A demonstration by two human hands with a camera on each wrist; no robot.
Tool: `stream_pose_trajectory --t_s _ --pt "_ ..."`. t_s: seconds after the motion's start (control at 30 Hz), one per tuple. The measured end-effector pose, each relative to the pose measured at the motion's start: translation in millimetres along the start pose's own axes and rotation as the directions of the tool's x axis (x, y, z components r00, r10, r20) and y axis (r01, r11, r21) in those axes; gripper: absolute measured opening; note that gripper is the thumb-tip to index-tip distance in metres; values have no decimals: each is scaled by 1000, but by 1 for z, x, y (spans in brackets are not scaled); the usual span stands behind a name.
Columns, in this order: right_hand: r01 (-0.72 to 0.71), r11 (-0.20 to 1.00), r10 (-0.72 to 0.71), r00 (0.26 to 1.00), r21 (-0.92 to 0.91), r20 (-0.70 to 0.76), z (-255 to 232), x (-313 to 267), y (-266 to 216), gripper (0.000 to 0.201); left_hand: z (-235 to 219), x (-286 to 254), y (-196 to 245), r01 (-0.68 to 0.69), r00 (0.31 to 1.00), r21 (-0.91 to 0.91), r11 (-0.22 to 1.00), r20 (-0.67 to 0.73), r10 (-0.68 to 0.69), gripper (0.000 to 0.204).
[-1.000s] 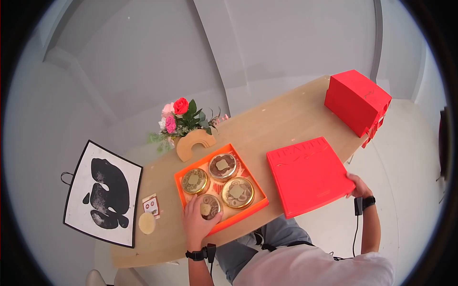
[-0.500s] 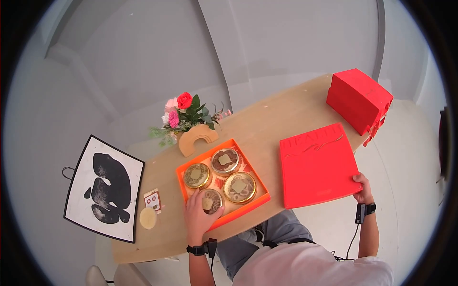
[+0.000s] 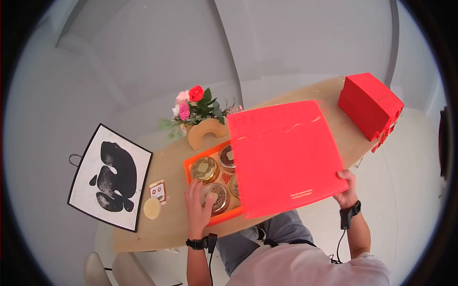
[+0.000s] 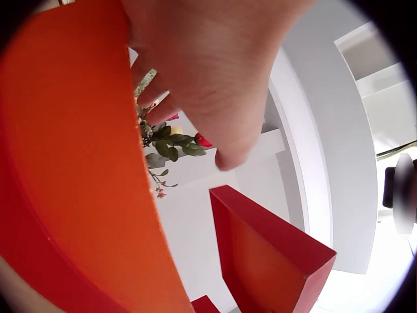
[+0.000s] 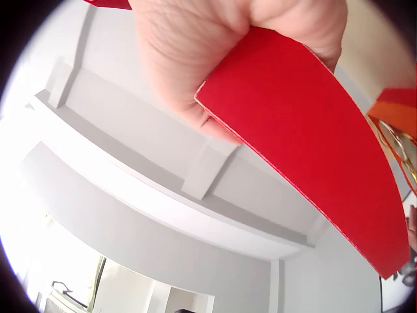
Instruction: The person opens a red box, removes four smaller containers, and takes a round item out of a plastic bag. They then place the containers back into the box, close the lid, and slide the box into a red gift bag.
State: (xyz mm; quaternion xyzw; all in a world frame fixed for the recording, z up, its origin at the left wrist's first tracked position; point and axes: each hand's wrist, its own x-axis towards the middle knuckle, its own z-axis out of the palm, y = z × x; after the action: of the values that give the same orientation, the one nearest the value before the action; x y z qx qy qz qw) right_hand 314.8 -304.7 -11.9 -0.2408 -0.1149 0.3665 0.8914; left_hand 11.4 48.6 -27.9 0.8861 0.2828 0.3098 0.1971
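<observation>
My right hand (image 3: 347, 189) grips a red box lid (image 3: 286, 157) by its near right corner, with the thumb on top. The right wrist view shows the lid's red side wall (image 5: 293, 124) held in that hand. Below and left of it sits an orange-lined box (image 3: 229, 217) with round gold-rimmed jars, partly covered by the lid in the head view. My left hand (image 3: 197, 205) lies with fingers spread at the near-left jar (image 3: 219, 198), thumb over its top. Behind that is another jar (image 3: 205, 169). In the left wrist view the hand (image 4: 208, 72) reaches over the box wall (image 4: 78, 143).
A flower arrangement in a wooden arch holder (image 3: 205, 133) stands behind the box. Left are a framed black-and-white print (image 3: 90, 200), a small card (image 3: 157, 190) and a pale round disc (image 3: 152, 209). A red box (image 3: 367, 105) stands at the table's far right end.
The right hand has carried the red lid left, so it now overlaps the right part of the box. The left hand's fingers have shifted slightly on the near-left jar.
</observation>
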Motion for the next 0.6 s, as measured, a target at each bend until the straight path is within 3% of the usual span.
stream_pose_trajectory --t_s 0.03,0.07,0.13,0.23,0.27,0.33,0.47,0.53,0.6 --pt "-9 1000 9 1000 3 11 5 10 13 57 -5 0 0 18 999 -125 992 -30 -22 63" --pt "-98 995 97 994 31 42 9 22 27 57 -8 -2 2 21 999 -117 993 -41 -26 63" --pt "-198 979 193 977 55 86 18 39 49 56 -8 -12 18 85 992 -479 873 -42 -120 65" --pt "-369 923 355 926 109 129 43 54 79 53 -13 -33 40 121 968 -879 462 1 -252 68" --pt "-386 916 371 918 104 139 47 58 87 53 -19 -36 45 119 964 -876 467 -12 -267 68" --pt "-354 935 353 920 -28 169 52 65 101 55 -28 -38 50 159 911 -984 82 115 -396 60" --pt "-240 939 287 941 -246 177 90 64 112 61 -34 -39 37 193 911 -960 203 98 -401 57" --pt "-109 824 246 953 -555 179 90 68 116 69 -32 -42 22 204 899 -953 225 92 -428 54" --pt "-61 769 248 946 -637 208 93 69 121 72 -36 -41 9 231 901 -942 244 112 -419 54"
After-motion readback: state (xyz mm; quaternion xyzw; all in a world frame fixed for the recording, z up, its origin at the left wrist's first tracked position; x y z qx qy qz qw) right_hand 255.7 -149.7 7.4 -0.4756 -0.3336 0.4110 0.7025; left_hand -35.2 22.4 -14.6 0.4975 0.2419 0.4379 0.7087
